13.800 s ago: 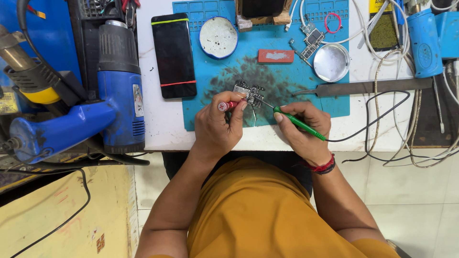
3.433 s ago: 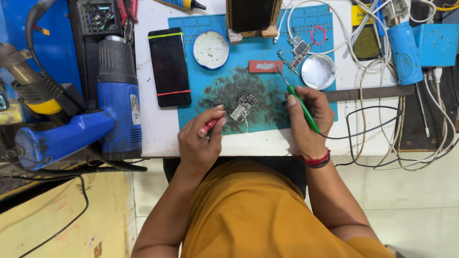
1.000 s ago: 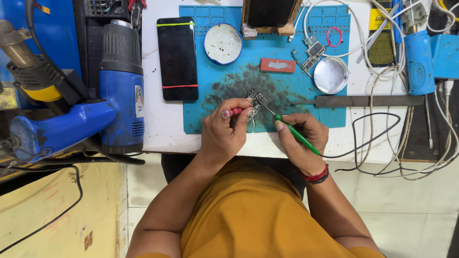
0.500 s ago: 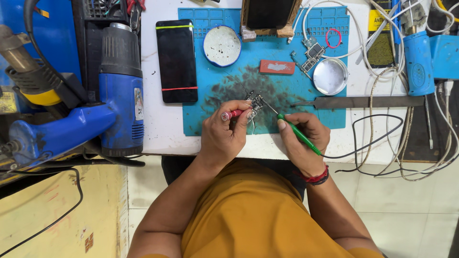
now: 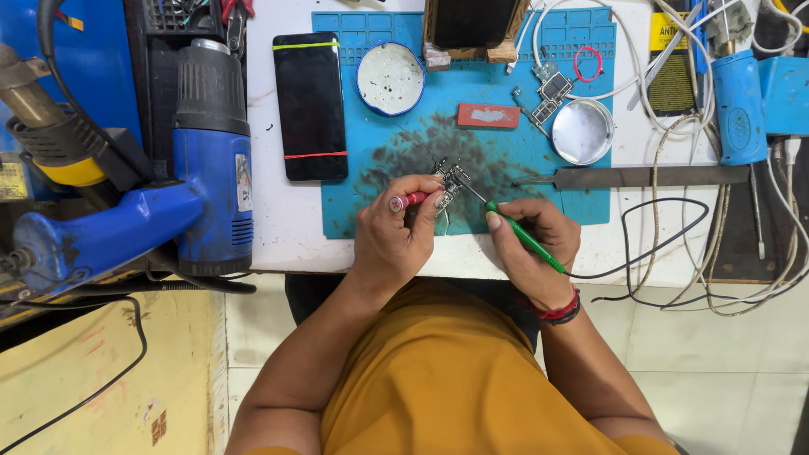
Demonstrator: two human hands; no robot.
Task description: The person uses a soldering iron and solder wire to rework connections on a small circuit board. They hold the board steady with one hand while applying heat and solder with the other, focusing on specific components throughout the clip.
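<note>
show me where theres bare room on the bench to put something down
Free: the white strip between the phone and the heat gun, running down to the bench edge, and the mat's lower-left corner below the phone. Crowded: the mat's top right, with small boards and round tin, and the right side's cable tangle.

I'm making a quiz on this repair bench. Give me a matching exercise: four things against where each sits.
Things:
1. black phone
2. round metal lid
3. blue heat gun
4. green-handled tool

Places:
A. in the right hand
B. right part of the blue mat
C. left of the phone, at the bench's left end
D. just left of the mat

Pairs: 1-D, 2-B, 3-C, 4-A
</note>
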